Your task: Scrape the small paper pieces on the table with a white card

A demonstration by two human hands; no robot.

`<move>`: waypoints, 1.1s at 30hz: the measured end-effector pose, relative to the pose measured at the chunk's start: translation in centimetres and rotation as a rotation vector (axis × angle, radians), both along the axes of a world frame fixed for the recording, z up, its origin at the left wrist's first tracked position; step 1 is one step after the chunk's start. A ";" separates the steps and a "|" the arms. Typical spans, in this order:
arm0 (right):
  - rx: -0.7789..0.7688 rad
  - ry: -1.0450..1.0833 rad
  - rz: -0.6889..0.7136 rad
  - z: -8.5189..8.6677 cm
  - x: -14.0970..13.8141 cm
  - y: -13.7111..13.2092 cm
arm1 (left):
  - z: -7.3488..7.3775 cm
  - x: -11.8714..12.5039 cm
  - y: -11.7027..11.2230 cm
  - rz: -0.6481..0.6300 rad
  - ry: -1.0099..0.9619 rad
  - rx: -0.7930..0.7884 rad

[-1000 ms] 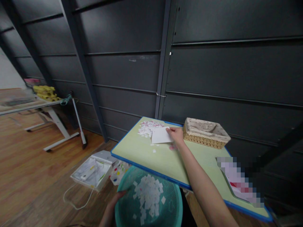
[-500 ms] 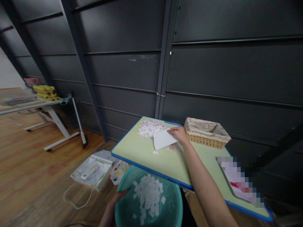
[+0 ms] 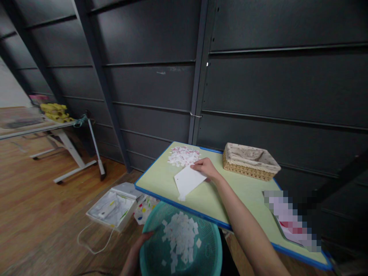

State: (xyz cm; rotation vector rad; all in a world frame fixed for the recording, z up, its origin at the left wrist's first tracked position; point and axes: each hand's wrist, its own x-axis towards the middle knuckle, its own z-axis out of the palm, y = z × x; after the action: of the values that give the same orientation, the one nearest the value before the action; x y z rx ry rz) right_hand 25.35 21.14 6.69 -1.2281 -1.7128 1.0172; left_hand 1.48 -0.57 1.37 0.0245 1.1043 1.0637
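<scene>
My right hand [image 3: 206, 168] is closed on a flat white card [image 3: 188, 180], held low over the pale green tabletop [image 3: 221, 197]. By the card's lower edge lie small white paper scraps [image 3: 182, 197]. Beyond it is a heap of white and reddish paper bits [image 3: 183, 155]. A teal plastic basket [image 3: 211, 245] with perforated sides sits below the table's near edge, with many small white paper pieces [image 3: 180, 232] inside. My left hand [image 3: 139, 245] grips the basket's left rim, its fingertips just over the edge.
A woven basket with a cloth lining [image 3: 250, 170] stands at the table's back right. A partly blurred flat object [image 3: 290, 226] lies at the right end. On the floor to the left is an opened white box [image 3: 112, 207] with a cord. A dark panelled wall [image 3: 149, 88] rises behind.
My right hand has moved left and toward me with the white card, whose lower edge now reaches the small scraps near the table's front. My left hand and the teal basket stay put.
</scene>
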 end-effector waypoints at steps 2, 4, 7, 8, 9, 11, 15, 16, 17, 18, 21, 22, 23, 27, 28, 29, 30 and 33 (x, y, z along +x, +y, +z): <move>-0.009 0.021 0.087 -0.3 -1.1 -0.3 | 0.2 0.0 -0.1 -0.011 0.001 -0.012; -0.037 0.064 0.140 -0.4 -1.8 -0.5 | 0.4 -0.1 -0.2 -0.019 0.001 -0.021; -0.071 0.205 0.010 0.0 -1.5 -0.3 | 0.6 -0.1 -0.3 -0.022 0.009 -0.009; -0.053 0.245 -0.090 0.1 -1.0 0.0 | 0.6 -0.1 -0.3 -0.019 0.020 -0.009; -0.007 0.263 -0.207 0.2 -0.3 0.4 | 0.6 -0.1 -0.2 -0.013 0.034 -0.012; 0.093 0.176 -0.390 0.2 1.4 1.2 | 0.5 -0.1 -0.2 -0.015 0.045 -0.017; 0.155 0.024 -0.569 -0.4 4.4 2.7 | -0.2 -0.2 0.0 -0.023 0.036 -0.001; 0.150 0.026 -0.597 -0.6 4.8 2.9 | -0.4 -0.2 0.0 -0.024 0.030 0.000; 0.148 0.031 -0.615 -0.8 5.1 3.1 | -0.6 -0.3 0.0 -0.022 0.028 0.001; 0.151 0.032 -0.626 -1.0 5.3 3.2 | -0.8 -0.4 0.1 -0.022 0.025 0.006; 0.170 -0.021 -0.636 -1.1 5.5 3.2 | -0.8 -0.5 0.2 -0.018 0.033 0.012; 0.179 -0.055 -0.639 -1.1 5.5 3.2 | -0.7 -0.5 0.2 -0.012 0.037 0.009; 0.185 -0.089 -0.640 -1.0 5.4 3.1 | -0.6 -0.4 0.2 -0.004 0.041 0.008; 0.176 -0.142 -0.553 -0.6 4.8 2.6 | -0.1 -0.1 0.2 0.008 0.064 0.005; 0.161 -0.130 -0.501 -0.5 4.6 2.4 | 0.0 -0.1 0.2 0.004 0.067 0.002; 0.144 -0.113 -0.437 -0.4 4.2 2.2 | 0.0 -0.1 0.2 -0.004 0.063 -0.001; 0.119 -0.090 -0.364 -0.2 3.8 1.9 | -0.1 -0.1 0.2 -0.008 0.055 0.002; -0.001 -0.003 -0.118 -0.1 2.1 0.8 | -0.6 -0.2 0.2 -0.010 0.025 0.029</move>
State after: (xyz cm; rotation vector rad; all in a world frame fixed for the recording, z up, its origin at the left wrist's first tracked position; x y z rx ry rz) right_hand 27.41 21.92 6.62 -1.3152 -1.6218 0.9463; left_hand 1.25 -0.36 0.78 0.0670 1.1104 1.0731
